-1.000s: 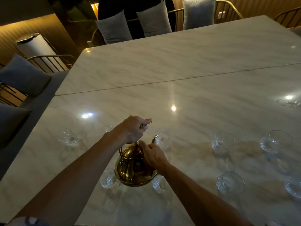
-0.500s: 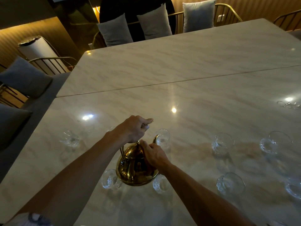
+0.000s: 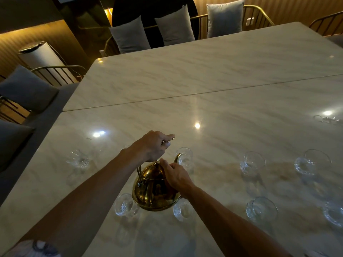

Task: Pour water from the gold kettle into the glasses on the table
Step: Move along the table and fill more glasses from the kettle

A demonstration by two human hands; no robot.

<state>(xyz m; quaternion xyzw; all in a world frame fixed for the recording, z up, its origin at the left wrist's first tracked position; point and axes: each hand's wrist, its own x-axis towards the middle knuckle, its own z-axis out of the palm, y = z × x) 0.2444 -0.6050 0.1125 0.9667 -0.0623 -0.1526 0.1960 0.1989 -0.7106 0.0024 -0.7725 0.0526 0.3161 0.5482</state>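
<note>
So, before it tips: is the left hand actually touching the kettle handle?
Touching. Head view: left hand curls round the gold kettle handle, tip poking out.
</note>
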